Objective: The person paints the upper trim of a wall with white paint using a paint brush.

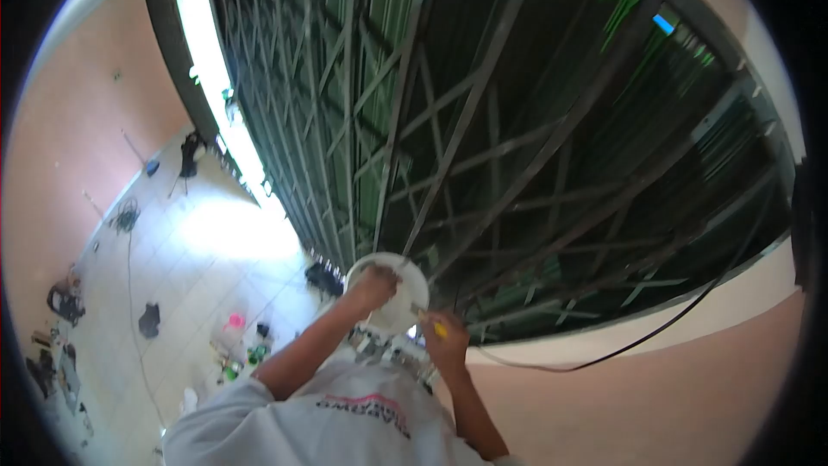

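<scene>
A round white tub or bucket (405, 306) is in front of my body, close to the folding gate. My left hand (375, 287) reaches over its rim, fingers curled in against its pale inside. Whether they pinch something there is too small to make out. Just right of the tub, my right hand (445, 342) is closed around the yellow handle of a scraper-like tool (441, 329). Its short metal blade points up and left toward the tub's rim. What the tub rests on is hidden.
A dark folding metal gate (483, 121) rises ahead, with a bright gap at its left. On the tiled floor (250, 276) lie a cable (134, 293), a pink item (234, 322), a dark cloth-like piece (149, 320) and scattered objects. A black cable (655, 341) hangs at right.
</scene>
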